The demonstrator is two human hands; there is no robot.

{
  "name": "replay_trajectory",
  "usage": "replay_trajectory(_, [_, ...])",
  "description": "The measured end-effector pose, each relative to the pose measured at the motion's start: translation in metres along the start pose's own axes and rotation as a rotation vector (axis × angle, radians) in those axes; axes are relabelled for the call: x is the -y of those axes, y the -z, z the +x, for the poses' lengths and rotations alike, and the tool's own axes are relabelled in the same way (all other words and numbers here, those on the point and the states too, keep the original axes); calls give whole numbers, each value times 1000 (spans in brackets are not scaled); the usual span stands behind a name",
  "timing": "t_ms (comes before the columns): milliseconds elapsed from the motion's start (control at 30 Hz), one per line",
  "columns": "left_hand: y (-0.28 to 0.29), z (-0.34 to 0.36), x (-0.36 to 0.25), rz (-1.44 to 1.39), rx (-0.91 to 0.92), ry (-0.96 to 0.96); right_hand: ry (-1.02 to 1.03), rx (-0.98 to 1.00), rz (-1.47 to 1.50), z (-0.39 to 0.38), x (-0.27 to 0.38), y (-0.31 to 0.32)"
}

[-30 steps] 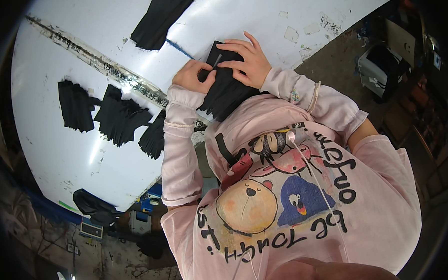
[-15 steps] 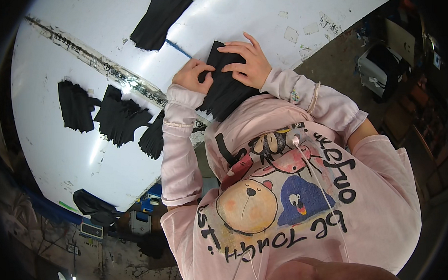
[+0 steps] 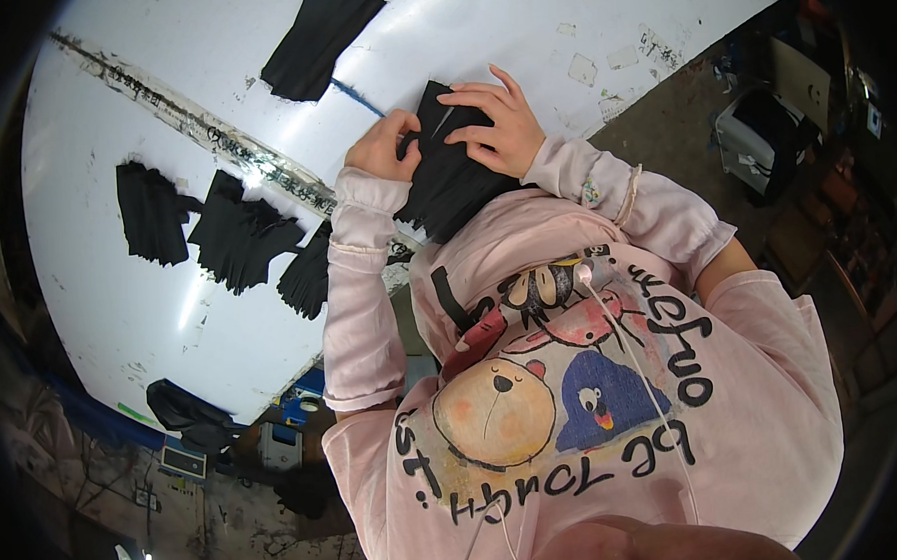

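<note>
Left grip [image 3: 377, 150] shifted slightly left, closure unclear; right grip [image 3: 508, 131] fingers spread on black cloth stack [image 3: 452, 183], layered, ragged-edged.

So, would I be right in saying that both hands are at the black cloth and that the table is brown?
Not quite: the head view shows that the table is white, not brown. The left hand and right hand are indeed at the black cloth.
</note>
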State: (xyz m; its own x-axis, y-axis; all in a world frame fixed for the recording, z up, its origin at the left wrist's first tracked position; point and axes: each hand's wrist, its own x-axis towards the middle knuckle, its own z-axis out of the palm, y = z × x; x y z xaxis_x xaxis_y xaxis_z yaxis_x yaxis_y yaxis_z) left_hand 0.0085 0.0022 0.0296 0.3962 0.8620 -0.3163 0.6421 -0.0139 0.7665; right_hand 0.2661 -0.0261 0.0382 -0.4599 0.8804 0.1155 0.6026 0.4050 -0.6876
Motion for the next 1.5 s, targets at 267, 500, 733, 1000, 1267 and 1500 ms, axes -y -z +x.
replay_trajectory(267, [4, -2, -10, 16, 32, -50, -40, 31, -70, 4, 1, -2])
replay_trajectory(500, [1, -1, -3, 9, -23, -41, -2, -9, -32, 2, -1, -4])
replay_trajectory(733, [2, -5, -1, -3, 39, -123, 3, -17, -8, 1, 0, -3])
replay_trajectory(1000, [-4, 1, 4, 61, -39, -76, -20, -33, -32, 1, 0, -4])
replay_trajectory(1267, [-3, 0, -1, -1, 4, -50, -28, -26, -42, 3, 4, 0])
replay_trajectory(1500, [-3, 3, -2, 51, -13, -45, -13, -19, -39, 0, -2, -4])
